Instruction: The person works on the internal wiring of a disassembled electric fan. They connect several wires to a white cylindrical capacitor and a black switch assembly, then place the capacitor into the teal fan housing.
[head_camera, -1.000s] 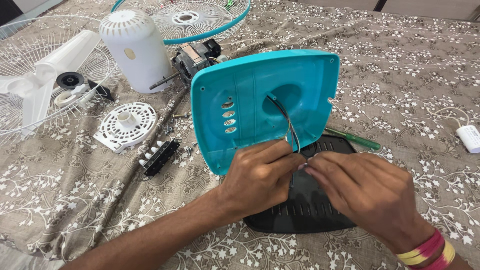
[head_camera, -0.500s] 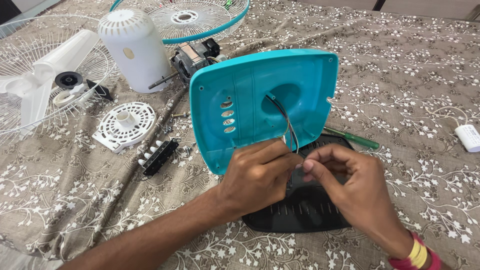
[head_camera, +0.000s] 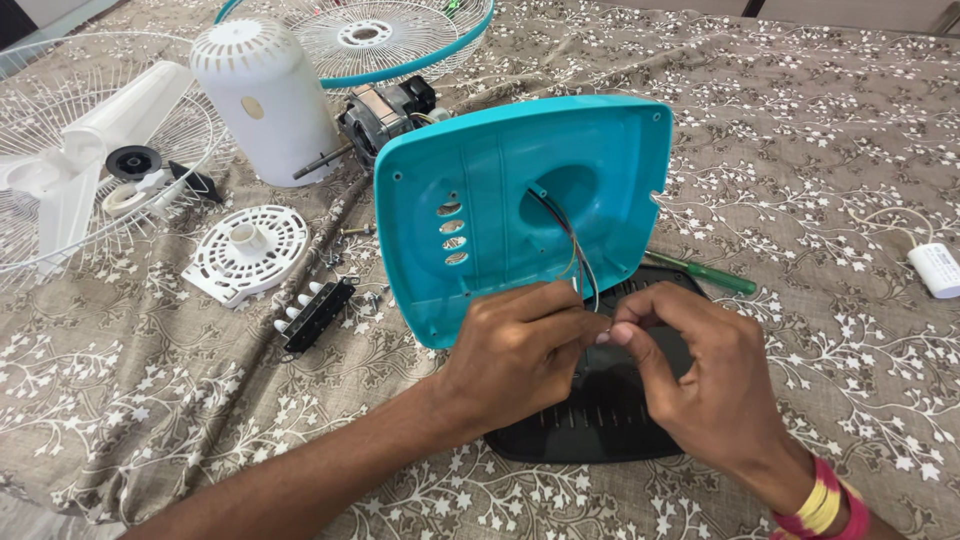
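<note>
Both hands, left hand (head_camera: 520, 350) and right hand (head_camera: 700, 385), pinch thin wires (head_camera: 575, 250) in a clenched grip below the upturned teal fan base (head_camera: 480, 170).

Both hands sit close together, fingertips basically meeting. Left hand (head_camera: 520, 355) comes in from the lower left, forearm stretched out, fingers curled and pinching. Right hand (head_camera: 705, 385) angles in from the lower right, thumb and forefinger pinched, wrist bent
</note>
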